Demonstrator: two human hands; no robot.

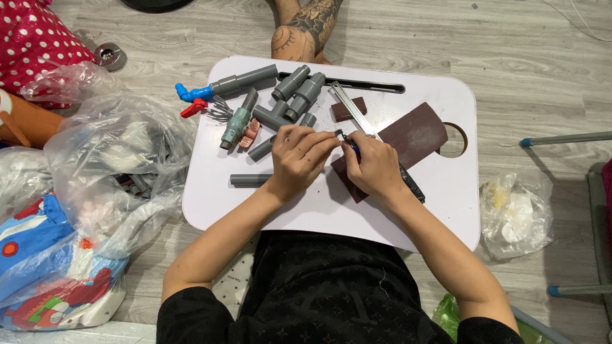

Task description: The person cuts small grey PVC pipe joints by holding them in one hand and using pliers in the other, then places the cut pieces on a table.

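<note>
The left hand [299, 156] and the right hand [376, 167] meet in the middle of a small white desk [319, 210] that sits on the floor. The left hand has its fingers curled and pinches a tiny grey piece [338, 132] at its fingertips. The right hand is closed around a dark tool with a blue part [352, 148], and its tip is right beside the tiny piece. Under the right hand lies a big brown sheet of sandpaper [414, 135]. A smaller brown bit [348, 109] lies above it, next to a long metal ruler [354, 111]. Behind the hands is a pile of grey pipe pieces [294, 95], and one short grey pipe [250, 180] lies alone near the left wrist. A blue tap [193, 93] and a red handle [193, 109] sit at the far left corner of the desk. Crinkly plastic bags [121, 165] lie on the floor to the left, and another clear bag [515, 213] lies to the right.
</note>
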